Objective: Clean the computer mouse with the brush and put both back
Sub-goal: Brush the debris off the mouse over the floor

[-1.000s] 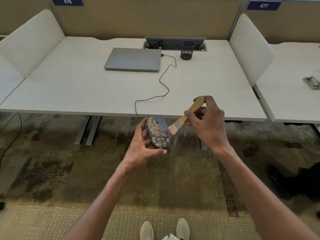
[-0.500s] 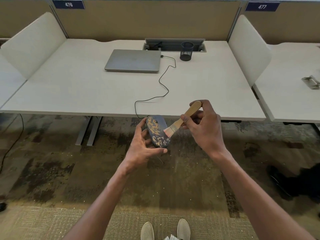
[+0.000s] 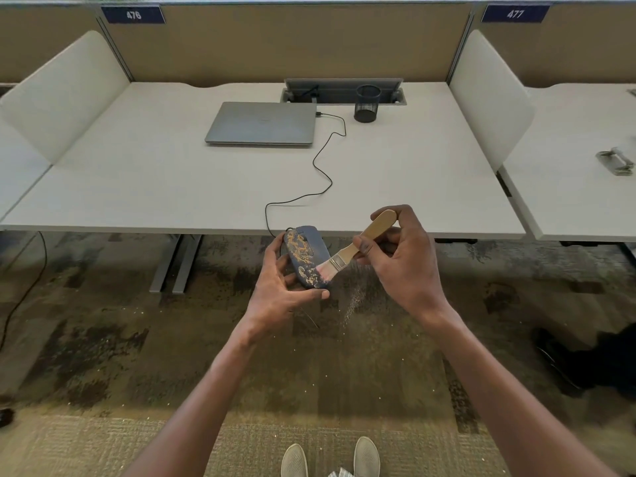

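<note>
Desk [image 3: 172,187], empty mesh cup [image 3: 367,104], hands brushing dusty mouse [image 3: 306,256]

The dusty dark blue computer mouse [image 3: 306,255] hides its underside behind the left hand [image 3: 282,287]. A blurred grey metal object [image 3: 616,162], perhaps a stapler, sits at the right bench's edge, its outline smeared.

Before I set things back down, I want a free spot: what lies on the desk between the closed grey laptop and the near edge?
Only the thin black mouse cable crosses that bare desk, per the head view.
</note>
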{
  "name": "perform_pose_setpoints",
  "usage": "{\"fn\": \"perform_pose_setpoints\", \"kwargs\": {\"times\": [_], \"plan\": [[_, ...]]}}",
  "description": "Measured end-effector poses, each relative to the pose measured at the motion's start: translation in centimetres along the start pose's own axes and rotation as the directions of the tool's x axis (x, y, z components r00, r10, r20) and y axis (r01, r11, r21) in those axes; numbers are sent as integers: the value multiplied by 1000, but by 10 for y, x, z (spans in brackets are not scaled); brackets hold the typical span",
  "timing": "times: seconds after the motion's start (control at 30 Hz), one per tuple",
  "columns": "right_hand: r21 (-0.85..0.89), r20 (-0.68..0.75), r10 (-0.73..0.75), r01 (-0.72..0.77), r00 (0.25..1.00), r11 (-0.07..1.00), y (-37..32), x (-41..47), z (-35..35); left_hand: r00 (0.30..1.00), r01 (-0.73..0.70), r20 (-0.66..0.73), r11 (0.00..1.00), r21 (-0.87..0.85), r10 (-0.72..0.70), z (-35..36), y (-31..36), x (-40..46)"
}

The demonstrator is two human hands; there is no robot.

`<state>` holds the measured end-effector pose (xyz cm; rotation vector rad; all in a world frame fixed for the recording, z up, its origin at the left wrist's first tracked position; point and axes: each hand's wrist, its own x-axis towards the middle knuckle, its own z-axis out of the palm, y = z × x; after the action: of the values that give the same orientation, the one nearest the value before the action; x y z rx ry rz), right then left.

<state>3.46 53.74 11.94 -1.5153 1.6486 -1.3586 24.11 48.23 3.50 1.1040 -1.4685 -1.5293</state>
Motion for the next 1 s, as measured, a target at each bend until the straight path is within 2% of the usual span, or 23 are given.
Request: {"fn": "perform_pose_setpoints", "kwargs": {"times": [0.23, 0.4, 0.5, 0.63, 0.83, 1.0], "plan": [[-27, -5, 25, -25, 1000, 999, 10, -2, 0, 1000, -2, 0, 1000, 24, 2, -3, -1, 2], [-79, -102, 46, -54, 994, 995, 15, 2, -5, 1000, 0, -2, 1000, 28, 0, -3, -1, -1], [-49, -137, 65, -72, 988, 996, 14, 3, -9, 1000, 8, -4, 1000, 20, -8, -3, -1, -2], [-37, -123, 33, -38, 992, 999, 8, 2, -8, 1000, 15, 5, 1000, 5, -15, -2, 0, -2], [-68, -23, 1, -3, 1000, 998, 4, 2, -2, 999, 15, 29, 1000, 16, -16, 0, 0, 0], [-140, -98, -18, 4, 995, 990, 7, 10, -6, 998, 28, 58, 999, 27, -30, -1, -1, -2]]}}
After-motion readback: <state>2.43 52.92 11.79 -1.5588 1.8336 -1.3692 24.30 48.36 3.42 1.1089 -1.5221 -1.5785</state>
